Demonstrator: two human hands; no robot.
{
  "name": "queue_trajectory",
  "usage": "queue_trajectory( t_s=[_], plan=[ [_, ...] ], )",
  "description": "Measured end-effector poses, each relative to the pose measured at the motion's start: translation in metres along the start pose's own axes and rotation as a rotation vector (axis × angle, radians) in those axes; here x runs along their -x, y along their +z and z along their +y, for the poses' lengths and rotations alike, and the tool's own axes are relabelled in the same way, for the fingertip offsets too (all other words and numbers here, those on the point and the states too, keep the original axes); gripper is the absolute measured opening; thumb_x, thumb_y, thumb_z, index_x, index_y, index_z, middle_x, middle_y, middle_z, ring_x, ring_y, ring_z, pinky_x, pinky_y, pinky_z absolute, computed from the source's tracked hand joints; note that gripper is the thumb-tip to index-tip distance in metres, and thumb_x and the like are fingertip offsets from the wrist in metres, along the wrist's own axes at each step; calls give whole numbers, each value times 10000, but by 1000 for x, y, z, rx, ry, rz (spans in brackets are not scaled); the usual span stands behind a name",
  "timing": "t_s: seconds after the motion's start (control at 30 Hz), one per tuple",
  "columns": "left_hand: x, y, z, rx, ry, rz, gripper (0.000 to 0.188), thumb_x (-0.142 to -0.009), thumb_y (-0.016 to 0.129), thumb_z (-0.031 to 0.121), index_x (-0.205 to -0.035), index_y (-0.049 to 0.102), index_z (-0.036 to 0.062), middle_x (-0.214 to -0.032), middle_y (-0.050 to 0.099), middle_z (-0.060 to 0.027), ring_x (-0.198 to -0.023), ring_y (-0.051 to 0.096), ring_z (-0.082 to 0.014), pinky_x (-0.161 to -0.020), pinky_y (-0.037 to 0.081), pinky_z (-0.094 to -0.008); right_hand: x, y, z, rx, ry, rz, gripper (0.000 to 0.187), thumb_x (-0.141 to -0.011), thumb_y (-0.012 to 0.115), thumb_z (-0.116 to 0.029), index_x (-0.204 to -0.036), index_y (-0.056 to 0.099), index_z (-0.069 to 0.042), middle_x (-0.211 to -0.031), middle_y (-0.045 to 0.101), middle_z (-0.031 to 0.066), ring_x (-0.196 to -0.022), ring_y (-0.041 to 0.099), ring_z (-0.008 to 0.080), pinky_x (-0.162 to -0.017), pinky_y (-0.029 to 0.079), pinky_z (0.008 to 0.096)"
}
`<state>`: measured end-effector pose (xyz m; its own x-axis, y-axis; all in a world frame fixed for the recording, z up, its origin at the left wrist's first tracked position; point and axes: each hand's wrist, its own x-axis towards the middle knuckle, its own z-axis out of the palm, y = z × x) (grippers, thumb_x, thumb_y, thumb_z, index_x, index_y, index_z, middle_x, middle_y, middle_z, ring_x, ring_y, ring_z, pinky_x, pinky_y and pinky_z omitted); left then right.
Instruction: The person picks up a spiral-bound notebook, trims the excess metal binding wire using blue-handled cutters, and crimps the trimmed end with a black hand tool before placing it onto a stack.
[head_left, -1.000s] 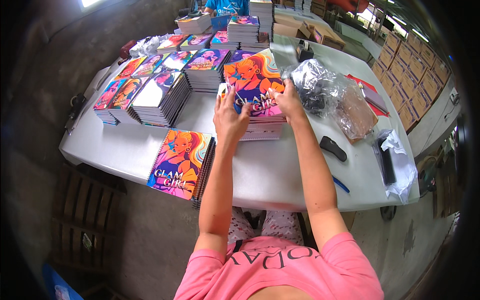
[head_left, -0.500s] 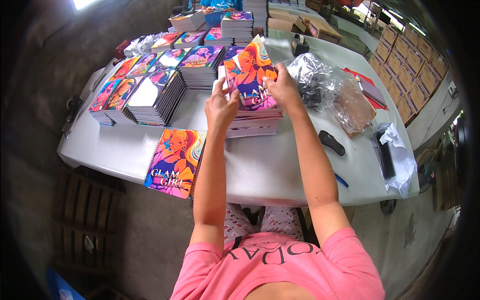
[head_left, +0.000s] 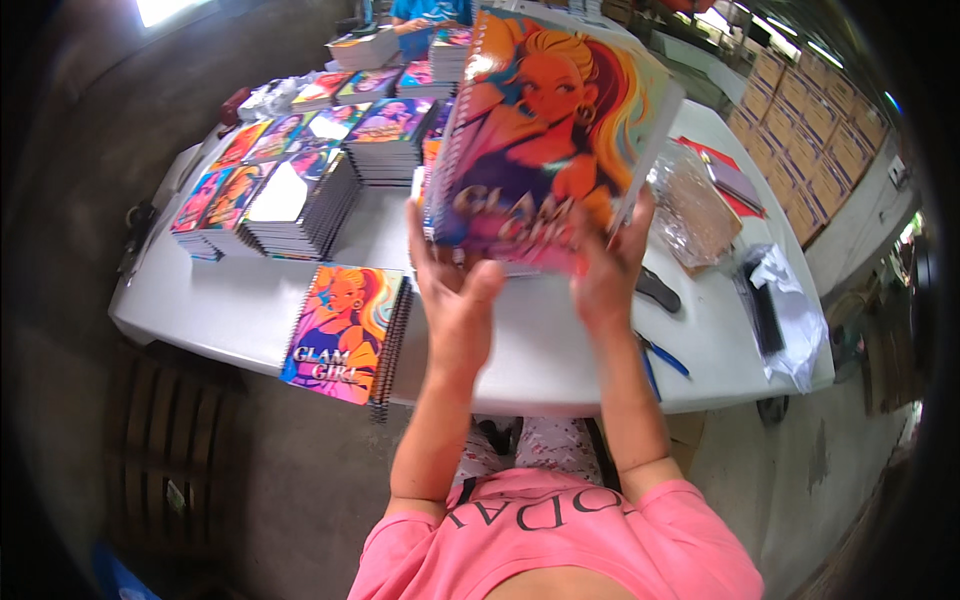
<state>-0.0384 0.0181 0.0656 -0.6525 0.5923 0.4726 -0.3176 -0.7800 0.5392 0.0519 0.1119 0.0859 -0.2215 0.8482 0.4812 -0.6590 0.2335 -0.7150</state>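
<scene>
Between my two hands is a spiral-bound notebook (head_left: pixel 550 130) with a glossy cover drawn in orange, purple and yellow. It is lifted off the table and tilted up, cover toward me, its coil on the left. I cannot tell whether more notebooks lie behind it. My left hand (head_left: pixel 455 310) grips its lower left corner, thumb in front. At the lower right edge is my right hand (head_left: pixel 610 265), closed on it and smeared by motion. A short stack of matching spiral notebooks (head_left: pixel 340 335) lies at the near left table edge, jutting slightly over it.
Stacks of notebooks (head_left: pixel 390 125) fill the white table's (head_left: pixel 540 360) left and far side. At right are blue-handled pliers (head_left: pixel 665 355), a dark object (head_left: pixel 657 290), clear plastic wrap (head_left: pixel 690 215) and crumpled white paper (head_left: pixel 795 315). A person in blue (head_left: pixel 425 15) is beyond; cartons (head_left: pixel 800 150) stand far right.
The notebook has come up and toward me from the pile it was on, looking larger now. Both hands rose with it, now gripping its lower corners. The pliers have come into fuller view.
</scene>
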Motion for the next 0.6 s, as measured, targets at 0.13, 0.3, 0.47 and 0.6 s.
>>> queue_trajectory(
  t_s=[0.13,0.3,0.47,0.6],
  plan=[
    [28,3,-9,-119,91,273,784,-852,594,-35,-1453,128,156,-1153,511,-35,-1005,508,-104,-840,455,-267,50,-44,-5,-75,-9,-45,901,-754,713,7,-1435,133,-106,-1296,430,109,-1136,498,203,-934,460,335],
    [62,-45,9,-838,110,-83,1003,-790,656,-50,-1460,-65,142,-1193,462,-89,-927,536,-167,-805,477,-269,60,-139,-43,127,164,-93,936,-681,775,-1,-1431,225,-107,-1036,620,41,-994,569,118,-920,456,324],
    [92,-97,-27,-471,-397,-161,1132,-722,672,-133,-1442,-144,179,-1185,490,-165,-887,584,-192,-800,509,-306,97,-159,-12,463,438,-321,649,-771,706,-15,-1335,387,-56,-991,606,25,-915,551,65,-829,457,256],
    [102,-90,-38,-584,-228,-51,1042,-699,688,-137,-1450,0,81,-1012,580,-112,-884,598,-193,-832,502,-315,109,-152,8,447,420,-225,637,-770,678,10,-1321,359,-23,-962,610,57,-908,566,93,-822,457,265]
  ],
)
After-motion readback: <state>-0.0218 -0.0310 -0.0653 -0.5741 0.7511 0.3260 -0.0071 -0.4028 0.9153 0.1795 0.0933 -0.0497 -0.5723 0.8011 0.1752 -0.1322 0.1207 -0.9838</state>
